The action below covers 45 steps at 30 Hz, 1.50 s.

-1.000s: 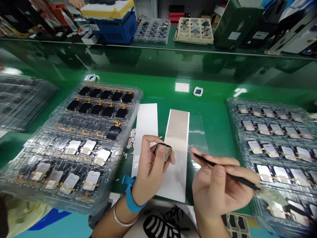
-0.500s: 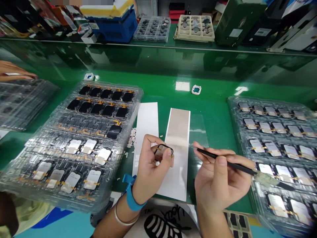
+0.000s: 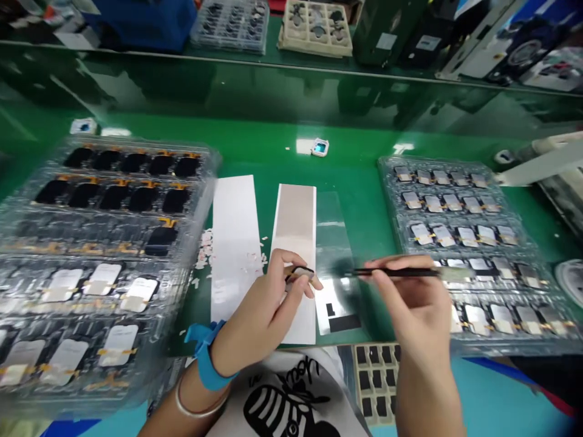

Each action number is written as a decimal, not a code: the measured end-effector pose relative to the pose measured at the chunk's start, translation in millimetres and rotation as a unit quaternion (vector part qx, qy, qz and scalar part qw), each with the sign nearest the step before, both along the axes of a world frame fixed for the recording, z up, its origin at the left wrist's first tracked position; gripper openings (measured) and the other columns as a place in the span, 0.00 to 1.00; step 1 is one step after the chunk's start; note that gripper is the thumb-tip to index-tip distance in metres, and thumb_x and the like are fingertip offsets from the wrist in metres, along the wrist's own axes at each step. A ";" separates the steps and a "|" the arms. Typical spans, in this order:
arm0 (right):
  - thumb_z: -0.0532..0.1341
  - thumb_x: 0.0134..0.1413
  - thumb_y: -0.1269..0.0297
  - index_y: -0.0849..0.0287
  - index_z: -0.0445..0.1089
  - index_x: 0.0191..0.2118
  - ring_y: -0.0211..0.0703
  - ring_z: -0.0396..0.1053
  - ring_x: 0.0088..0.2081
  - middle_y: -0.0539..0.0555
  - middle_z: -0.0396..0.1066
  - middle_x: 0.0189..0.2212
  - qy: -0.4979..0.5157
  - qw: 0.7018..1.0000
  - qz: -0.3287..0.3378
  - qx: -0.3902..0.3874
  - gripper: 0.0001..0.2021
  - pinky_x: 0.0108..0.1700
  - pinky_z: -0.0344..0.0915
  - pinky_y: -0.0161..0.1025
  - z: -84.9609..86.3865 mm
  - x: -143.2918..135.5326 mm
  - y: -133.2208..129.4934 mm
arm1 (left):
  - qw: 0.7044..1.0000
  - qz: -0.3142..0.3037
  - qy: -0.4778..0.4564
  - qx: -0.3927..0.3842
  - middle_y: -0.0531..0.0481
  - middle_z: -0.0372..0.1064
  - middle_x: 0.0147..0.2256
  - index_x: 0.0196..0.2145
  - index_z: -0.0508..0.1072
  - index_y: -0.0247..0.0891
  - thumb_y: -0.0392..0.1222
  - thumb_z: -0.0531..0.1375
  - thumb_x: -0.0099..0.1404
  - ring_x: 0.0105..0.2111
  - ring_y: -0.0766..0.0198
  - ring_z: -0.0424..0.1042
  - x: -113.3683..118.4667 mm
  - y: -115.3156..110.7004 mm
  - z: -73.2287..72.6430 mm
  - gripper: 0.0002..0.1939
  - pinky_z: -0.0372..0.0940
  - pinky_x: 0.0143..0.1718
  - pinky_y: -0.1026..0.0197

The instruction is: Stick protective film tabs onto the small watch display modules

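Observation:
My left hand [image 3: 268, 309] is closed, pinching a small dark-edged display screen [image 3: 300, 272] between thumb and fingers above the beige-topped white strip [image 3: 296, 209]. Part of the screen is covered by the fingers. In my right hand [image 3: 412, 297] is a pair of black tweezers [image 3: 396, 272], held nearly level with the tips pointing left at the screen. The tips are blurred, so I cannot tell if they grip anything. Under them lies a clear film sheet [image 3: 334, 233] with black pieces [image 3: 345, 323] near its front edge.
A clear tray of screens [image 3: 200, 188] stands left, another clear tray [image 3: 496, 347] right. A plain white strip [image 3: 233, 224] lies beside pale scraps [image 3: 206, 246]. Behind is a small white-framed part [image 3: 320, 147]; a compartment tray [image 3: 364, 358] sits below the front edge.
The view has swung right, so the bench items appear further left. My right hand has turned, levelling the tweezers, and the black pieces on the clear film now show. My left hand still holds the screen.

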State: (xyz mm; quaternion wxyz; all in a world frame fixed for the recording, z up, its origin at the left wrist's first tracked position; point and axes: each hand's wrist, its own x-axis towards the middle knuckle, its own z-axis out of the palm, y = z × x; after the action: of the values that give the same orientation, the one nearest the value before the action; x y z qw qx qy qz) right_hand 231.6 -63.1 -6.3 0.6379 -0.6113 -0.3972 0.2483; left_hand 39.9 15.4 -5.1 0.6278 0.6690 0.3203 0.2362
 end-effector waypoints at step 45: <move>0.65 0.59 0.70 0.57 0.67 0.37 0.38 0.79 0.31 0.49 0.75 0.32 0.074 0.996 0.041 -0.038 0.05 0.33 0.78 0.33 -30.3 14.7 -28.2 | 0.993 0.003 0.086 0.083 0.53 0.81 0.35 0.41 0.79 0.45 0.45 0.60 0.70 0.32 0.63 0.77 6.3 1.2 0.1 0.08 0.69 0.32 0.64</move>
State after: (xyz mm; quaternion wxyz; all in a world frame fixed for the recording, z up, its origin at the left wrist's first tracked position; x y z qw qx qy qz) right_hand 246.2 -91.4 -36.6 0.6311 -0.5984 -0.3638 0.3336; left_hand 46.3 16.6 -5.0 0.5397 0.7354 0.3546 0.2054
